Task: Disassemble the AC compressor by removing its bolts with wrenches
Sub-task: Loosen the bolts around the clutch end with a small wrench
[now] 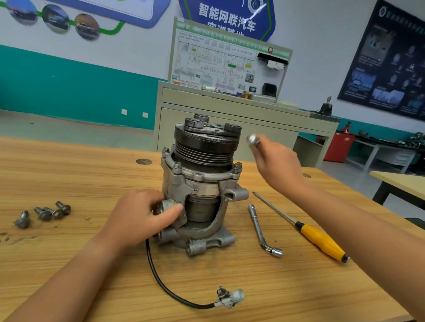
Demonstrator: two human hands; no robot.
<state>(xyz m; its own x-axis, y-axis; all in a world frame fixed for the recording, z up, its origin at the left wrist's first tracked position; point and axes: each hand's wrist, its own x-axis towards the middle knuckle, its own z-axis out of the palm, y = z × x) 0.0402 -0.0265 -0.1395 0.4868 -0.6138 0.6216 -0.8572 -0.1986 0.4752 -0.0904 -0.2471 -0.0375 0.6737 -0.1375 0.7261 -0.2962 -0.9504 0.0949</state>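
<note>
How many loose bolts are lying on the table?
4 bolts, all left of the compressor: one alone farthest left, three bunched beside it. The blurry shiny piece in the right hand might be another; I cannot tell.

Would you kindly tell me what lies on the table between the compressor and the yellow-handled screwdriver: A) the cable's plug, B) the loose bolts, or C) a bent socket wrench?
C: the bent socket wrench lies just right of the compressor, with the yellow-handled screwdriver farther right.
</note>
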